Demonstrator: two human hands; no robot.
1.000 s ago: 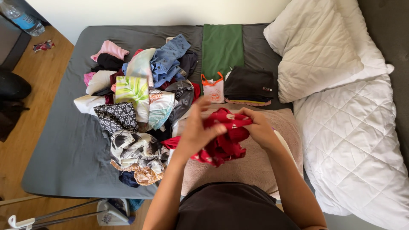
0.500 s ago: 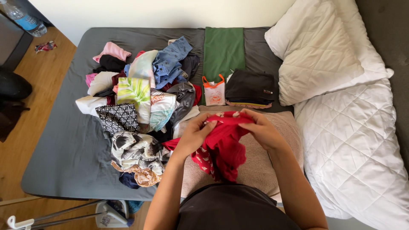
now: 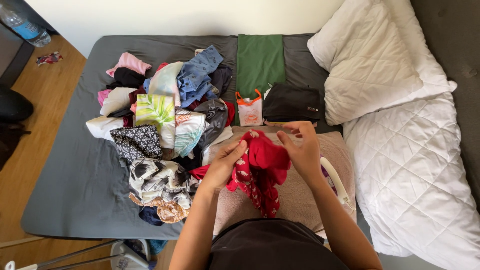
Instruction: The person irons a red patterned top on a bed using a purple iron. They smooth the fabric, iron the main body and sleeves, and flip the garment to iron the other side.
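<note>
Both my hands hold up a red garment (image 3: pixel 261 172) with a small white print, above a beige towel (image 3: pixel 300 195) spread on the bed. My left hand (image 3: pixel 226 162) grips its left side, fingers closed into the cloth. My right hand (image 3: pixel 300 147) pinches the top right edge, with some fingers raised. The garment hangs crumpled between them, its lower end reaching toward my lap. A white and purple clothes iron (image 3: pixel 336 184) lies on the towel just right of my right forearm.
A pile of mixed clothes (image 3: pixel 165 125) covers the grey bed (image 3: pixel 65 180) to the left. A folded green cloth (image 3: pixel 260 60), a folded black garment (image 3: pixel 292 102) and a small white bag with orange handles (image 3: pixel 250 110) lie behind. White pillows (image 3: pixel 370 60) and quilt (image 3: pixel 415 170) fill the right.
My hands have lifted the red garment higher and spread it out; it was bunched low on the towel before and now hangs down between them.
</note>
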